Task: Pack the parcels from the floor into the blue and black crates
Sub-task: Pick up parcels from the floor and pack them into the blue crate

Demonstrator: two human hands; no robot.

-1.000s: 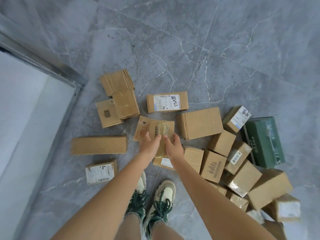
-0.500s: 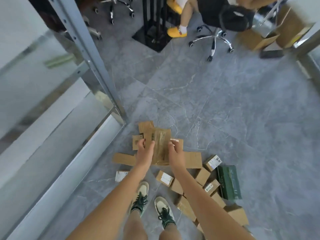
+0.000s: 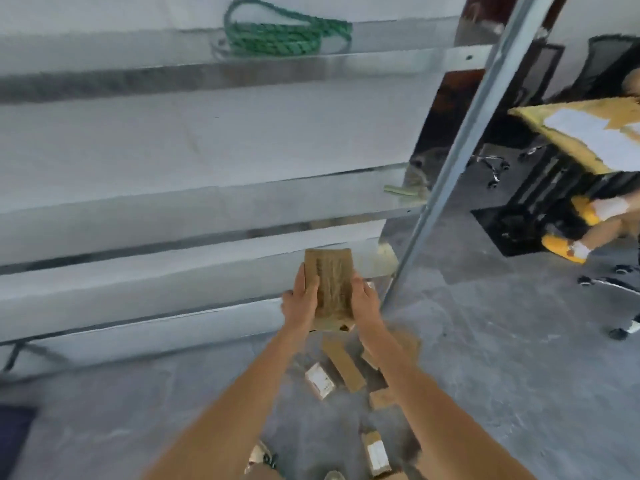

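A flat brown parcel point(image 3: 333, 282) is lifted in front of me, above the floor. My left hand point(image 3: 299, 303) grips its left edge and my right hand point(image 3: 364, 302) grips its right edge. A second flat piece shows under its lower edge. Several more cardboard parcels point(image 3: 343, 367) lie on the grey floor below my arms, one with a white label point(image 3: 319, 379). A dark blue corner point(image 3: 14, 434) shows at the lower left edge; I cannot tell whether it is a crate.
A metal shelving rack point(image 3: 207, 74) with white boards fills the left and centre, with a green rope point(image 3: 284, 38) on an upper shelf. Its metal upright point(image 3: 460, 147) slants down the right. Beyond are a desk, office chair wheels and a seated person's yellow shoes point(image 3: 562, 247).
Both hands lifted the parcel off the floor pile and carried it up. My view swung up and left from the floor to the shelving rack.
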